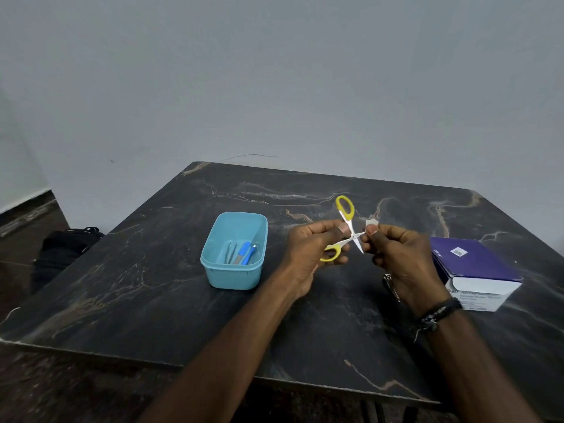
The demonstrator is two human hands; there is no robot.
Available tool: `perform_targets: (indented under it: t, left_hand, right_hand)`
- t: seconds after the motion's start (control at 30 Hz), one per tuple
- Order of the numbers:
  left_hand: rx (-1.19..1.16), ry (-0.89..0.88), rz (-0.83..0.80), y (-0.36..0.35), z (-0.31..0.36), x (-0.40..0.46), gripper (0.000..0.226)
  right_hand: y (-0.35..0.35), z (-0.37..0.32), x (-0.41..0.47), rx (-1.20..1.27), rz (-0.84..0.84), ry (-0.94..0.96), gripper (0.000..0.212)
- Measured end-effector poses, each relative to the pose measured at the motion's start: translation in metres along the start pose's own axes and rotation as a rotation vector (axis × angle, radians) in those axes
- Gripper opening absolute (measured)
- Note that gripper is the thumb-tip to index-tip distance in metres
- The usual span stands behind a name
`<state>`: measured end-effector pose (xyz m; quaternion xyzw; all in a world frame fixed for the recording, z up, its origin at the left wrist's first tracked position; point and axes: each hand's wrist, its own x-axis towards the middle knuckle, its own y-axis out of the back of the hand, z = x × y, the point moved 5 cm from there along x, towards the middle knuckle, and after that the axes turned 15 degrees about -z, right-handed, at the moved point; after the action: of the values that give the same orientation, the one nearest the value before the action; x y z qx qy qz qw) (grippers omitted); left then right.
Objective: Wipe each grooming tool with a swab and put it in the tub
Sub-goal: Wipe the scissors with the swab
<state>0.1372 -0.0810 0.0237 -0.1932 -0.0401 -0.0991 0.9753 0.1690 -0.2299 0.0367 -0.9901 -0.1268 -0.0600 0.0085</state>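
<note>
My left hand (314,248) holds small scissors (346,215) with yellow handles above the table, blades spread apart. My right hand (396,254) pinches a small white swab (372,222) against one blade tip. The light blue tub (213,264) sits on the table left of my hands. Inside it lie metal tweezers (230,251) and a blue-handled tool (245,253). A metal nail clipper (392,285) lies on the table, partly hidden under my right wrist.
A purple and white box of swabs (476,270) stands at the right of the dark marble table (137,285). A black bag (65,248) lies on the floor to the left. A grey wall rises behind the table.
</note>
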Motion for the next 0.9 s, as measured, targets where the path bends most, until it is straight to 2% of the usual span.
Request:
perform_targets:
  t: [0.17,0.5,0.9]
  left_hand:
    - [-0.141,-0.011,-0.110,-0.007,-0.001,0.000,0.034]
    - [-0.223,-0.092,0.029,0.001,-0.002,0.003,0.034]
    - [-0.198,-0.112,0.138,0.006,0.000,0.000,0.022]
  right_hand:
    - [0.000,0.002,-0.002,0.164,0.026,-0.015,0.015]
    - [-0.015,-0.001,-0.005,0.347,-0.101,-0.072,0.010]
    - [-0.020,0.004,-0.006,0.090,-0.200,-0.137,0.007]
